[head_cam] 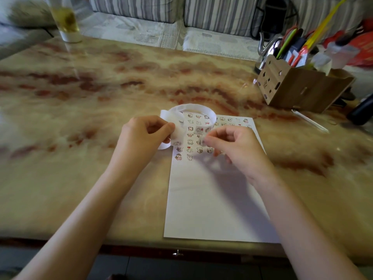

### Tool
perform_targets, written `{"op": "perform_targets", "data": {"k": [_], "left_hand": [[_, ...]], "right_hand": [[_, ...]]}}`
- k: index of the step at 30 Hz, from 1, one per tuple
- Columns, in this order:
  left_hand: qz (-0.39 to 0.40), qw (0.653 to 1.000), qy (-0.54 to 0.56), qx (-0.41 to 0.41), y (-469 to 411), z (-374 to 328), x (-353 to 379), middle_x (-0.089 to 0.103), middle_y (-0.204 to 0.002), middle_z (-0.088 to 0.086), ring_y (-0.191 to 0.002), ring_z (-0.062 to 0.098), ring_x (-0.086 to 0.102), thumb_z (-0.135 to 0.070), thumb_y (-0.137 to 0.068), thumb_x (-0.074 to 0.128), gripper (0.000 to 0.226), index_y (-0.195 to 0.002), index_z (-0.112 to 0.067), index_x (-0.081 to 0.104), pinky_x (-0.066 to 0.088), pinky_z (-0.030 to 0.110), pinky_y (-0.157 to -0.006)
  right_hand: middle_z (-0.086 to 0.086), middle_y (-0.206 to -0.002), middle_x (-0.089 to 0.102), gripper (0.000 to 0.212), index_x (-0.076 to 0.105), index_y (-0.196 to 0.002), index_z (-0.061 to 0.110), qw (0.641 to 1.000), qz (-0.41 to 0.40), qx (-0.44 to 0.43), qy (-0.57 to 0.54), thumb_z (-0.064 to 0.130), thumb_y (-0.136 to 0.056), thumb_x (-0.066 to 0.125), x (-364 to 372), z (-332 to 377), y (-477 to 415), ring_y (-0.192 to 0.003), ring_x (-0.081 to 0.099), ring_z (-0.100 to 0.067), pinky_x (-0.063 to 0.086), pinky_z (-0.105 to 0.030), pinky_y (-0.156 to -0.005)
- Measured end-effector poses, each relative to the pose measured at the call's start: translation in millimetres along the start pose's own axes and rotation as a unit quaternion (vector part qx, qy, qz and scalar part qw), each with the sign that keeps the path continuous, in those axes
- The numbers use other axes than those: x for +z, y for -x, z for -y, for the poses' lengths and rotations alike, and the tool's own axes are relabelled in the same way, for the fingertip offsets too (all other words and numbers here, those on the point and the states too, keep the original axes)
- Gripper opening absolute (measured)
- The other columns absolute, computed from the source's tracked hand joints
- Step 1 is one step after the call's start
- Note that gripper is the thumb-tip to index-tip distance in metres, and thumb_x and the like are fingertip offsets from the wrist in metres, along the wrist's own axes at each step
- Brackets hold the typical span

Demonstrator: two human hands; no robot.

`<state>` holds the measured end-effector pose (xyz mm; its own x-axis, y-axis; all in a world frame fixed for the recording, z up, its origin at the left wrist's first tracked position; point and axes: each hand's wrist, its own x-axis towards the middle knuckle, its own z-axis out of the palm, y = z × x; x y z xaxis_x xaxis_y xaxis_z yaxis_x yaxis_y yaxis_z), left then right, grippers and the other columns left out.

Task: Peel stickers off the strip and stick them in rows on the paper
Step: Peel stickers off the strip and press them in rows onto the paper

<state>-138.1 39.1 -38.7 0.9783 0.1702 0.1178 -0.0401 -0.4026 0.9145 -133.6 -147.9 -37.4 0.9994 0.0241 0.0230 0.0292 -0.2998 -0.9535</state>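
Observation:
A white sheet of paper (207, 199) lies on the marble-patterned table, its far half covered with rows of small cartoon stickers (190, 142). My left hand (144, 134) pinches a curled white sticker strip (191, 109) that loops up above the paper's far left corner. Just to the right, my right hand (236, 147) pinches a small sticker (201, 141) between thumb and forefinger, a little above the paper. Both hands hover over the sticker rows.
A cardboard organiser box (298, 87) full of pens and tools stands at the far right, with a metal kettle (266, 47) behind it. A glass with yellow liquid (65, 21) stands at the far left. A striped sofa lies beyond the table.

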Motion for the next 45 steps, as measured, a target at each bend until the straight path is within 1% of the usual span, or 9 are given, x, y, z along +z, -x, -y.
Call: {"op": "perform_targets", "data": {"k": [3,6,11,17,25,28,31,39,45], "left_hand": [[-0.002,1.0,-0.005,-0.001,0,1,-1,0.07,-0.066,-0.004,-0.066,0.002,0.064,-0.025,-0.088,0.063,0.018,-0.074,-0.02,0.072,0.052,0.026,-0.072],[-0.001,1.0,-0.011,0.002,0,0,-1,0.07,-0.066,-0.005,-0.064,-0.001,0.062,-0.024,-0.088,0.062,0.018,-0.073,-0.021,0.071,0.05,0.019,-0.068],[0.0,1.0,-0.018,0.002,-1,1,-2,0.07,-0.067,-0.006,-0.062,-0.003,0.06,-0.025,-0.088,0.062,0.018,-0.073,-0.022,0.071,0.049,0.018,-0.066],[0.0,1.0,-0.018,0.001,-1,1,-3,0.07,-0.066,-0.006,-0.062,-0.003,0.059,-0.025,-0.088,0.062,0.018,-0.073,-0.022,0.071,0.05,0.021,-0.068],[-0.001,1.0,-0.021,0.001,-1,-1,-2,0.071,-0.068,-0.005,-0.06,-0.005,0.058,-0.026,-0.088,0.062,0.018,-0.074,-0.023,0.071,0.049,0.019,-0.067],[-0.001,1.0,-0.019,-0.002,0,-2,-2,0.071,-0.068,-0.006,-0.061,-0.005,0.059,-0.025,-0.088,0.062,0.017,-0.074,-0.023,0.071,0.051,0.022,-0.071],[0.0,1.0,-0.014,-0.003,0,-2,-2,0.071,-0.068,-0.006,-0.063,-0.003,0.06,-0.025,-0.088,0.062,0.017,-0.074,-0.023,0.071,0.052,0.025,-0.073],[0.0,1.0,-0.019,0.0,0,-1,-2,0.071,-0.067,-0.006,-0.062,-0.003,0.06,-0.026,-0.088,0.062,0.018,-0.074,-0.022,0.071,0.05,0.019,-0.067],[0.0,1.0,-0.018,-0.001,1,-1,-2,0.071,-0.067,-0.006,-0.063,-0.002,0.061,-0.026,-0.088,0.062,0.017,-0.076,-0.022,0.072,0.051,0.023,-0.07]], "right_hand": [[0.004,-0.062,0.067,0.003,0.071,-0.081,0.005,0.997,0.011,0.07,0.029,0.007,-0.08,0.073,-7,-8,-1,-0.041,0.049,-0.004,0.036,-0.012,-0.04],[0.003,-0.066,0.069,0.001,0.073,-0.079,0.008,0.995,0.012,0.084,0.053,0.008,-0.078,0.074,-6,-12,-2,-0.041,0.048,-0.003,0.037,-0.014,-0.043],[-0.003,-0.071,0.07,0.001,0.074,-0.076,0.008,0.994,0.018,0.088,0.06,0.007,-0.076,0.074,1,-15,-2,-0.041,0.043,-0.005,0.037,-0.017,-0.048],[-0.012,-0.077,0.073,0.003,0.074,-0.073,0.009,0.993,0.013,0.09,0.075,0.009,-0.076,0.074,3,-16,-2,-0.043,0.042,-0.008,0.036,-0.022,-0.052],[-0.007,-0.075,0.073,0.003,0.074,-0.072,0.009,0.993,0.009,0.084,0.082,0.009,-0.075,0.073,5,-19,-2,-0.043,0.043,-0.006,0.039,-0.024,-0.055],[0.0,-0.069,0.072,0.003,0.074,-0.073,0.01,0.993,0.008,0.078,0.088,0.009,-0.076,0.073,5,-20,-2,-0.04,0.043,-0.002,0.038,-0.02,-0.052],[0.006,-0.062,0.068,0.003,0.074,-0.071,0.012,0.992,0.001,0.074,0.104,0.012,-0.074,0.073,7,-23,-3,-0.039,0.043,-0.001,0.038,-0.023,-0.054],[0.009,-0.067,0.071,0.002,0.072,-0.071,0.02,0.985,-0.026,0.053,0.161,0.021,-0.072,0.072,13,-32,-4,-0.061,0.059,-0.007,0.042,-0.027,-0.061],[0.012,-0.06,0.061,0.007,0.069,-0.073,0.021,0.981,-0.031,0.03,0.189,0.024,-0.074,0.074,14,-34,-2,-0.06,0.054,-0.007,0.041,-0.029,-0.062]]}}
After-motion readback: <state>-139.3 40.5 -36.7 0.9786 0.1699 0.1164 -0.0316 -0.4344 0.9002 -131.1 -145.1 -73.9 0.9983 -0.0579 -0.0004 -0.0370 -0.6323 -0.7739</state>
